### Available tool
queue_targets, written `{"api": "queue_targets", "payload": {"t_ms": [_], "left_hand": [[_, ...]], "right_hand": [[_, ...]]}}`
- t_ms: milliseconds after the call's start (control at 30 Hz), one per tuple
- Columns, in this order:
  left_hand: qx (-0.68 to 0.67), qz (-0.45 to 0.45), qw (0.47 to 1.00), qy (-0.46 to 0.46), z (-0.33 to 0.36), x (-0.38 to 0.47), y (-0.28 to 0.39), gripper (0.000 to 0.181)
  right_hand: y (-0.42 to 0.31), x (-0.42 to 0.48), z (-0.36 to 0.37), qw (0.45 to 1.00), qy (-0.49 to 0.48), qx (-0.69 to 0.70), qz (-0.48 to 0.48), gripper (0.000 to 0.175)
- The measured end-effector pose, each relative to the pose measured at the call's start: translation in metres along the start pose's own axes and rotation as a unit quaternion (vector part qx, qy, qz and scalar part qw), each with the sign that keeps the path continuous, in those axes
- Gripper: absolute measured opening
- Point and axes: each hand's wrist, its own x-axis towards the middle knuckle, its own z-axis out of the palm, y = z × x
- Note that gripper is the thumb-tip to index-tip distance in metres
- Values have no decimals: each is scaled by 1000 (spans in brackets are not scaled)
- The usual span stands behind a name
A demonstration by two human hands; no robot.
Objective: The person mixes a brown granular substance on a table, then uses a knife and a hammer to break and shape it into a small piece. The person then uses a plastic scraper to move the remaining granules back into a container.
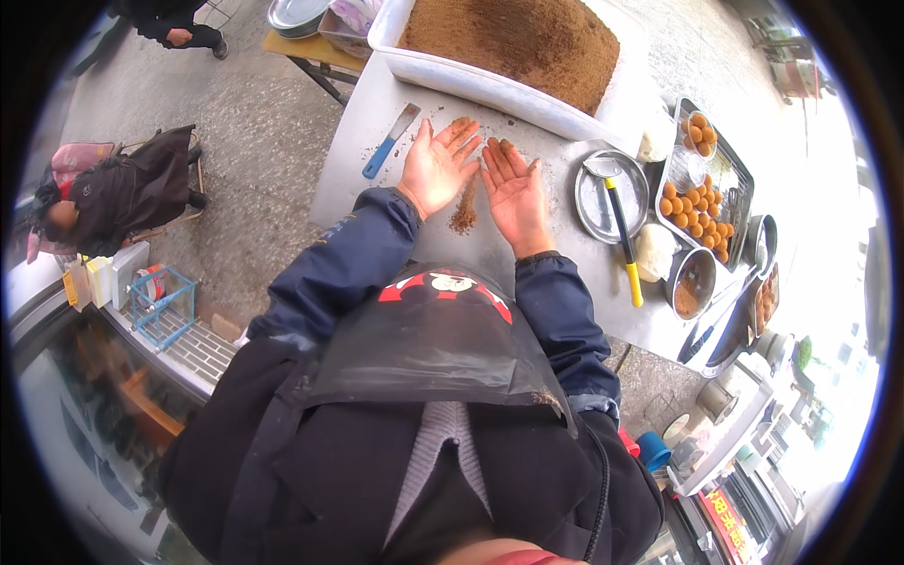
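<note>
Both palms face up over a metal worktable point(346, 176). My left hand point(441, 166) has its fingers spread and holds nothing; brown crumbs cling to its fingertips. Beside it my right hand point(518, 194) is likewise bare, its fingertips smeared brown. A small heap of brown crumbs point(463, 215) lies on the table between my wrists. To the left of my left hand rests a scraper point(388, 145) with a blue handle and a flat metal blade. Just beyond my fingers stands a large white tub point(487, 95) filled with a brown crumbly mass point(508, 42).
On the right are a round metal plate point(590, 212), a yellow-and-black-handled scraper point(621, 226), a tray of brown eggs point(696, 212), pale dough-like lumps point(655, 252) and a metal pot point(692, 279). A seated person point(120, 183) is at left; another person point(169, 25) is farther back.
</note>
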Motion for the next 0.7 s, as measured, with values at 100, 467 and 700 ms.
{"api": "queue_targets", "payload": {"t_ms": [100, 467, 700], "left_hand": [[51, 4, 998, 24, -4, 4, -12, 63], [9, -113, 991, -75, 8, -9, -62, 55], [19, -146, 989, -28, 3, -1, -58, 62]], "right_hand": [[14, -9, 15, 968, -18, -246, -57, 57], [21, 25, -17, 775, 34, -607, -173, 59], [49, 9, -15, 775, 80, -606, -161, 61]]}}
